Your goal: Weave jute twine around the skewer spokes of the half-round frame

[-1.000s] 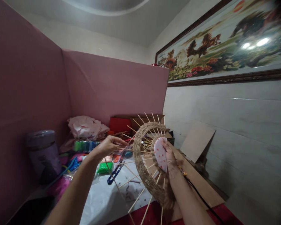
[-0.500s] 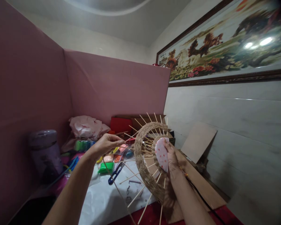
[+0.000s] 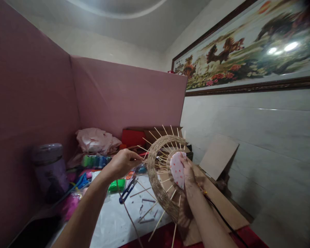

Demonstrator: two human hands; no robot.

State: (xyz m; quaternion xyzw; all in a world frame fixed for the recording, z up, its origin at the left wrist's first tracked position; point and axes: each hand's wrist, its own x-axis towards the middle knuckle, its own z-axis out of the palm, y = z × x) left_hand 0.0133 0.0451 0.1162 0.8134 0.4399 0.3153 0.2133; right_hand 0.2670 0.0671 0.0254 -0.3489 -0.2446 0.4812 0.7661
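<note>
My right hand point(image 3: 189, 174) grips a half-round woven piece by its pink polka-dot cloth centre point(image 3: 177, 168), thumb lying on the cloth. Thin wooden sticks point(image 3: 153, 135) radiate from that centre, and a wide band of brown twine weaving point(image 3: 153, 172) curves across them. At the band's left outer edge, my left hand point(image 3: 126, 161) is closed in a pinch beside the stick ends. From below that hand a loose length of twine point(image 3: 130, 217) hangs toward the bottom of the view. The fingertips partly hide where the twine meets the sticks.
A blue utility knife point(image 3: 127, 191) lies on white paper point(image 3: 111, 217) near a green packet point(image 3: 116, 185). A lidded tumbler point(image 3: 50, 172) stands left, a pink cloth bundle point(image 3: 96, 140) behind. Cardboard point(image 3: 217, 199) and a black cable point(image 3: 223, 217) lie right, beside the wall.
My left hand has moved right, closer to the woven band, with the twine trailing from it. My right hand keeps its grip; the woven piece has shifted only slightly.
</note>
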